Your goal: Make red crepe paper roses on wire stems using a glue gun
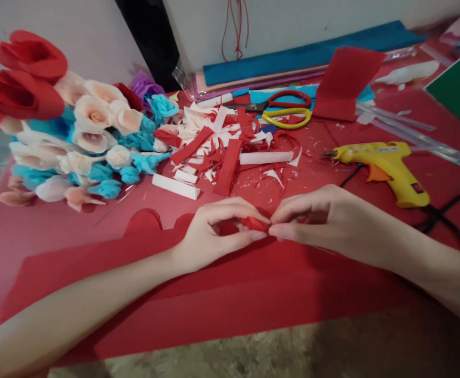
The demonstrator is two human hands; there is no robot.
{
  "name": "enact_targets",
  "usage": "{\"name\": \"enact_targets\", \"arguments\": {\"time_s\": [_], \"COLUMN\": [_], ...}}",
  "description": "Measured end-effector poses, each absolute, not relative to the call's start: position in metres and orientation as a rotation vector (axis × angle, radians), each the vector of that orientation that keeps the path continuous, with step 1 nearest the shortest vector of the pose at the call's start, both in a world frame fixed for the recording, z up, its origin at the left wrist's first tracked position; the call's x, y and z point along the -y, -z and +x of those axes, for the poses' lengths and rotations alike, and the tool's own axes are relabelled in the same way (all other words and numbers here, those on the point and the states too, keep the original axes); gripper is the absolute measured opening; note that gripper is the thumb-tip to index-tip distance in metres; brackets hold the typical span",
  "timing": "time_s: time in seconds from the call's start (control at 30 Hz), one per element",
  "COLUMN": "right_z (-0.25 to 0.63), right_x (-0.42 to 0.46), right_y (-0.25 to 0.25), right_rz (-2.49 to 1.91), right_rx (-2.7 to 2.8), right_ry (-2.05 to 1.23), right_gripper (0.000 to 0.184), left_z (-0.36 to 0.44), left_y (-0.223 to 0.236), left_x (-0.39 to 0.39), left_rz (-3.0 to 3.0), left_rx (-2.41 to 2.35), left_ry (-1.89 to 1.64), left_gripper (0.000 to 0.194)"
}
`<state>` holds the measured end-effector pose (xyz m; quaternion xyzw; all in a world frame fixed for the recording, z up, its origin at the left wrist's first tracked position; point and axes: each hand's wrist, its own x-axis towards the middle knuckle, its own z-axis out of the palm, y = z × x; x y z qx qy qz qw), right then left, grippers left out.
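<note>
Between my two hands is a small folded piece of red crepe paper [255,224]. My left hand [214,228] pinches it between thumb and fingers. From the other side, my right hand [312,223] has its thumb and fingertips closed on the right end of the same piece. Fingers hide part of it, so its full shape does not show. Beneath both hands a wide sheet of red paper [96,268] lies along the table's front. Rounded red paper pieces [143,220] rest at its far edge, left of my left hand.
Paper flowers [96,113] crowd the left. Red and white paper scraps [210,142] lie ahead, with scissors [287,110] behind them. A yellow glue gun [387,163] lies right, its black cord [446,220] trailing near my right forearm. Clear sticks [422,134] and a blue roll [312,52] lie farther back.
</note>
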<state>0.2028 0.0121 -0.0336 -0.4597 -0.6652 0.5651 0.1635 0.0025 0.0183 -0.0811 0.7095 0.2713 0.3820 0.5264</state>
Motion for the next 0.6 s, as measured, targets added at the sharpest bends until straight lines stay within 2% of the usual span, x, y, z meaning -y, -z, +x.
{"name": "enact_targets", "arguments": {"time_s": [0.33,0.6], "right_z": [0.195,0.197], "right_x": [-0.007,-0.001], "right_y": [0.028,0.021], "right_rz": [-1.336,-1.217], "right_rx": [1.680,1.670], "right_ry": [-1.642,-1.640], "right_gripper": [0.011,0.014], "left_z": [0.005,0.005], "left_y": [0.074,0.061], "left_x": [-0.015,-0.011], "left_rz": [1.599,1.543], "left_rx": [-0.732,-0.763], "left_ry": [-0.949,-0.982], "left_gripper": [0.011,0.006]}}
